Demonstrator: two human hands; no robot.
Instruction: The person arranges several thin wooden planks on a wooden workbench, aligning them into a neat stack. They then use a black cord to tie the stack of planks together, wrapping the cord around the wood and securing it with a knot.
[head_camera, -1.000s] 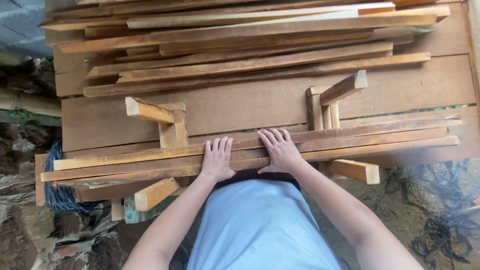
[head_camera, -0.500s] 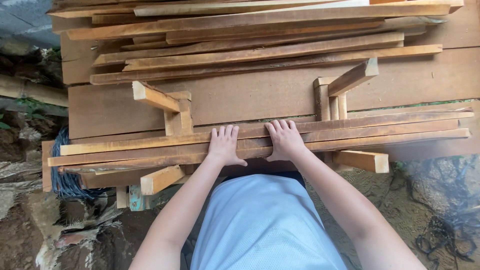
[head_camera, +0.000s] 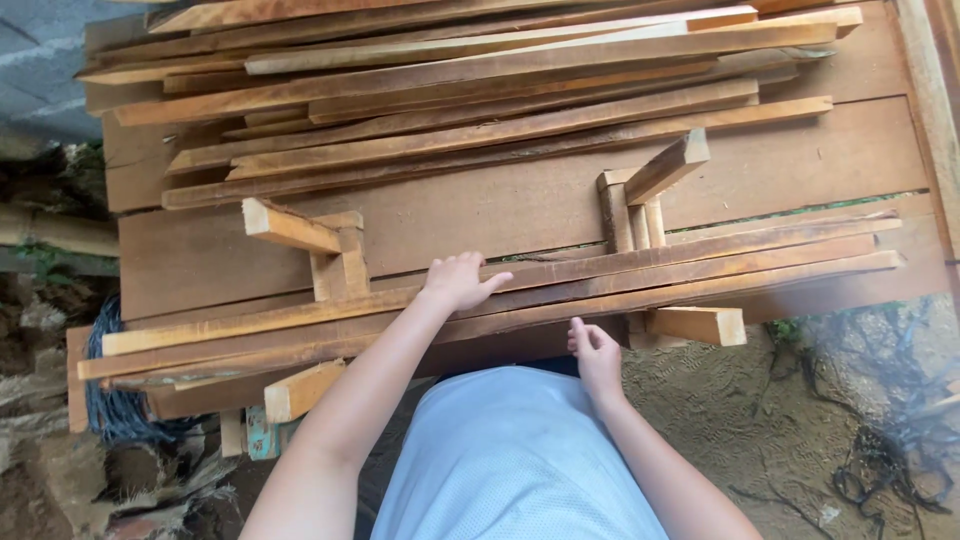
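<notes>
Looking straight down on a wooden workbench (head_camera: 500, 215) piled with timber. The left hand (head_camera: 458, 282) lies palm-down on the near bundle of long wooden slats (head_camera: 700, 262), fingers spread and flat, not curled around anything. That bundle runs from the left edge of the bench, rising slightly to the right, along the near side just in front of the person's pale blue shirt (head_camera: 510, 460).

The right hand (head_camera: 596, 352) is off the top of the bundle, sitting at its near lower edge, fingers loosely bent and touching the underside of the lowest slat; whether it actually grips is hard to tell.

Two small wooden jigs bracket the hands: a left block stand (head_camera: 325, 250) and a right block stand (head_camera: 640, 195), each with a short angled piece on top. A short offcut (head_camera: 700, 325) pokes out under the bundle on the right, another offcut (head_camera: 300, 390) on the left. Further back, a second stack of slats (head_camera: 480, 90) covers the far bench. Coiled blue-grey wire (head_camera: 115, 415) sits on the ground at left.
</notes>
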